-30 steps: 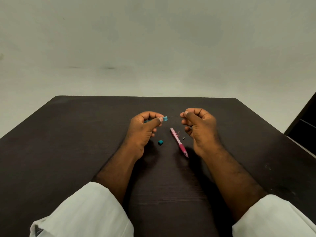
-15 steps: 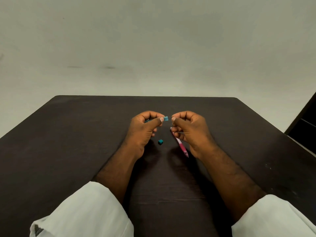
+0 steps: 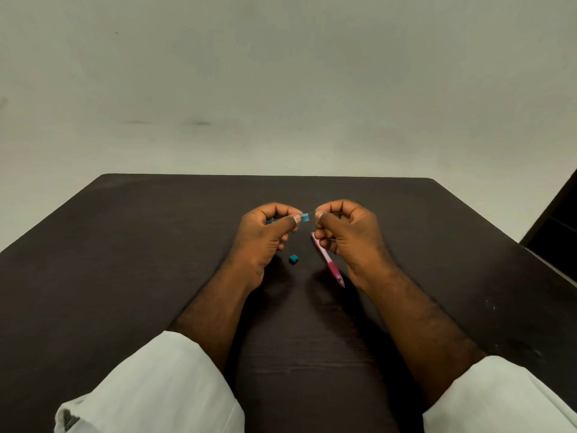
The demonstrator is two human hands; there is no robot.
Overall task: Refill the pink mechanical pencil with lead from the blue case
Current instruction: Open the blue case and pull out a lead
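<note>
My left hand (image 3: 265,237) holds the blue lead case (image 3: 304,217) sideways, its open end pointing right. My right hand (image 3: 346,232) pinches a thin lead (image 3: 312,213) that sticks out of that open end. The pink mechanical pencil (image 3: 327,260) lies on the dark table (image 3: 125,260) under my right hand, tip toward me, its rear part partly hidden by the fingers. The case's small blue cap (image 3: 293,259) rests on the table between my hands.
A pale wall rises behind the table's far edge. A dark piece of furniture (image 3: 559,223) stands at the right edge of view. White sleeves (image 3: 162,389) cover both forearms near the bottom.
My right hand moved left from a gap away to the case's open end and closed its fingertips on the lead. The left hand, pencil and cap stayed put.
</note>
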